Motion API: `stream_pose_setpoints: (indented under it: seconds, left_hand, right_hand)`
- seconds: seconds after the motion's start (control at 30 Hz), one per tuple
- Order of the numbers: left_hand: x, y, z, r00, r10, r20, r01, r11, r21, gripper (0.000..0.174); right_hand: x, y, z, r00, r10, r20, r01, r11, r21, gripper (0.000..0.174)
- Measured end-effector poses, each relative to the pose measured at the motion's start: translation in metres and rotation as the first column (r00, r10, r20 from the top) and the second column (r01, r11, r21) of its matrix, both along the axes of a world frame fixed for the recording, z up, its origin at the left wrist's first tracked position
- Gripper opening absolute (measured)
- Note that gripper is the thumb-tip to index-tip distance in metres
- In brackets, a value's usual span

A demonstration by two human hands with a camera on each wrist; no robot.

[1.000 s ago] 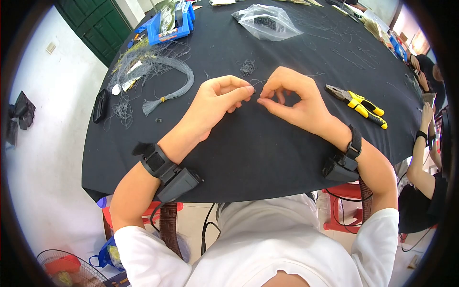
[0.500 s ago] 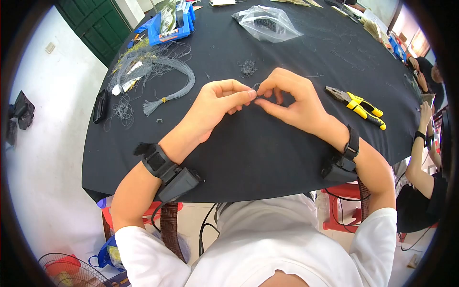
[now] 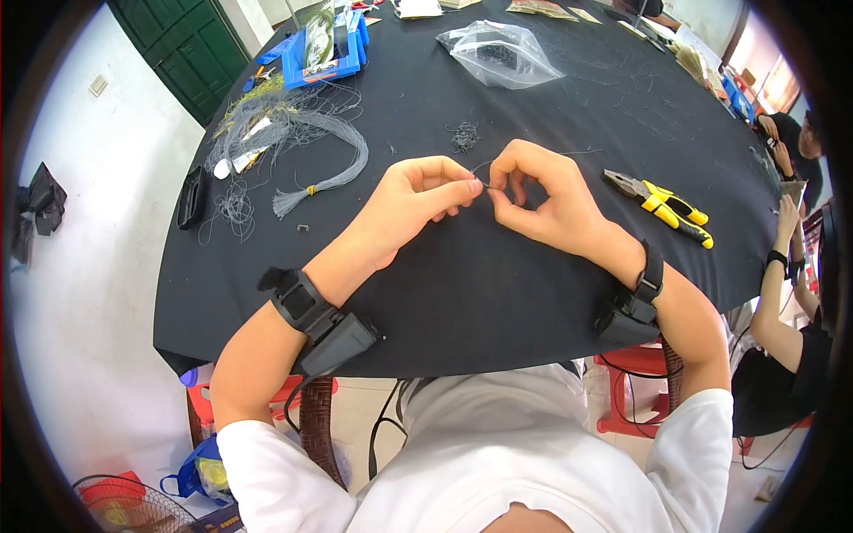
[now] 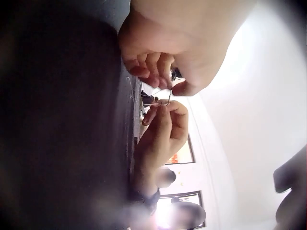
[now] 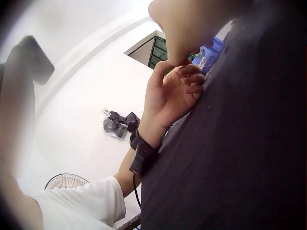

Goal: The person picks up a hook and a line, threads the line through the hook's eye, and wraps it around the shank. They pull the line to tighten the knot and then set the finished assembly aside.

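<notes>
Over the black-covered table, my left hand (image 3: 425, 200) pinches a small, thin dark piece (image 4: 169, 96) between thumb and index finger. My right hand (image 3: 555, 197) faces it a short way off, thumb and index fingertip pinched on a fine grey line (image 3: 481, 166) near that piece. In the left wrist view the thin piece bridges the two sets of fingertips; its exact kind is too small to make out. Just beyond the hands lies a small tangle of line (image 3: 464, 137). To the right of my right hand are yellow-and-black pliers (image 3: 662, 204).
On the left lie a tied bundle of grey line (image 3: 351, 164), loose tangles and a black case (image 3: 191, 197). Farther back stand a blue bin (image 3: 324, 67) and a clear plastic bag (image 3: 502, 58). Another person's arm (image 3: 777, 244) is at the right edge.
My fingertips came together half a second ago and now sit slightly apart, with the thin piece between them. The head view has tilted a little, shifting the table contents downward.
</notes>
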State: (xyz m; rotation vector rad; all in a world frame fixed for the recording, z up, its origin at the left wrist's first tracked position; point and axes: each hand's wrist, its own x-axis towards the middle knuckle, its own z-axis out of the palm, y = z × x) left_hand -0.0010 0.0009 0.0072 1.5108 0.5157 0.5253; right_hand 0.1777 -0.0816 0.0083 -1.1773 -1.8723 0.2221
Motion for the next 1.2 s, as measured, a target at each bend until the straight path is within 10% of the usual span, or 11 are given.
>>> stream_pose_setpoints:
  seconds: [0.27, 0.8, 1.2]
  left_hand:
    - [0.004, -0.001, 0.003, 0.966, 0.111, 0.233, -0.17, 0.954, 0.248, 0.028]
    - [-0.001, 0.003, 0.002, 0.998, -0.011, -0.068, 0.021, 0.988, 0.156, 0.018]
    - [-0.001, 0.006, -0.001, 0.998, 0.003, -0.059, 0.0, 0.998, 0.066, 0.021]
  right_hand:
    - [0.002, -0.002, -0.001, 0.991, 0.038, -0.129, -0.056, 0.989, -0.138, 0.011]
    - [0.01, 0.004, 0.006, 0.972, -0.087, -0.22, 0.036, 0.973, -0.227, 0.009]
    - [0.024, 0.067, 0.007, 0.887, -0.194, 0.42, 0.261, 0.959, -0.109, 0.015]
